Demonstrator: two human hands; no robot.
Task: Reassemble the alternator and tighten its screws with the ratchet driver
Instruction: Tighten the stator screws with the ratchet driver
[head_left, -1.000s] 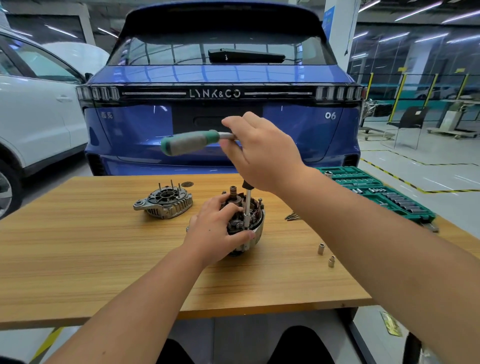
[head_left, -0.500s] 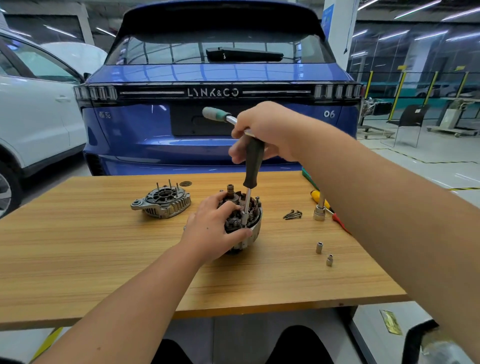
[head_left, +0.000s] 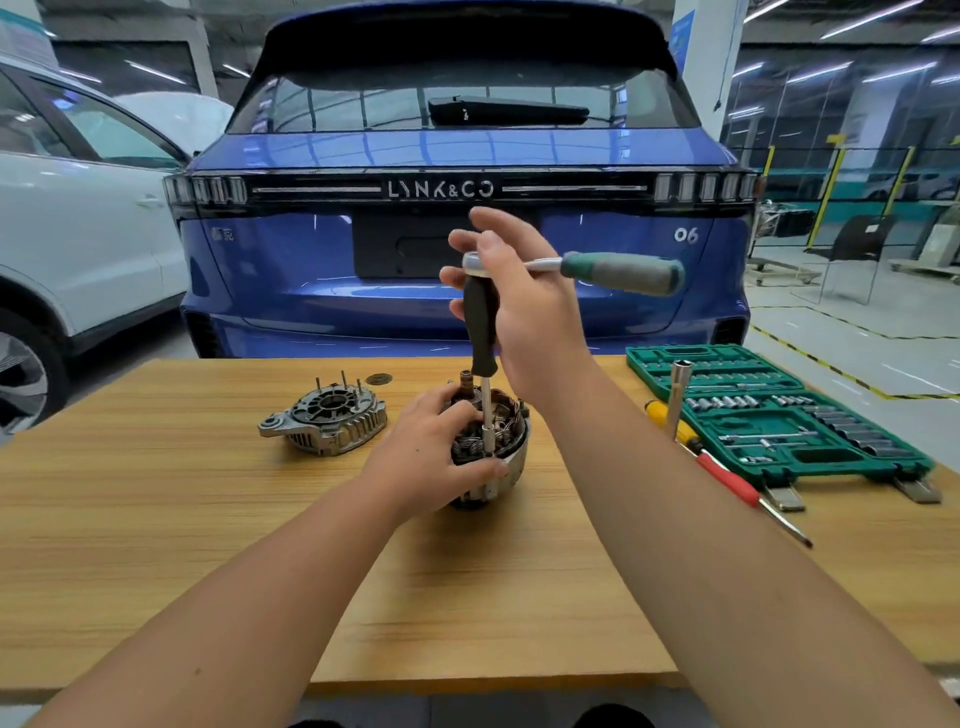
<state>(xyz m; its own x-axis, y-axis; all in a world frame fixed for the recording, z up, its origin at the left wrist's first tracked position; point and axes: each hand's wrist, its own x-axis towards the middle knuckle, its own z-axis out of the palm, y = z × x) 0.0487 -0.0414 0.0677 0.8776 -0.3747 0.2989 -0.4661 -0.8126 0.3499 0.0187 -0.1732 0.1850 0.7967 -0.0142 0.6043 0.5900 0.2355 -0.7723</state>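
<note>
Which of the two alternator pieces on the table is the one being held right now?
The alternator body with exposed windings, nearer the person: the left hand grips it under the ratchet driver. The finned end cover lies untouched to its left.

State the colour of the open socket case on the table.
Green, seen in the head view: socket case.

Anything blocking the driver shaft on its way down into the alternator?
Nothing visible. The right hand holds the ratchet driver upright, and its shaft runs straight down into the open alternator. The left hand grips the alternator's left side with the thumb just below the socket tip, beside the shaft, not across it.
</note>
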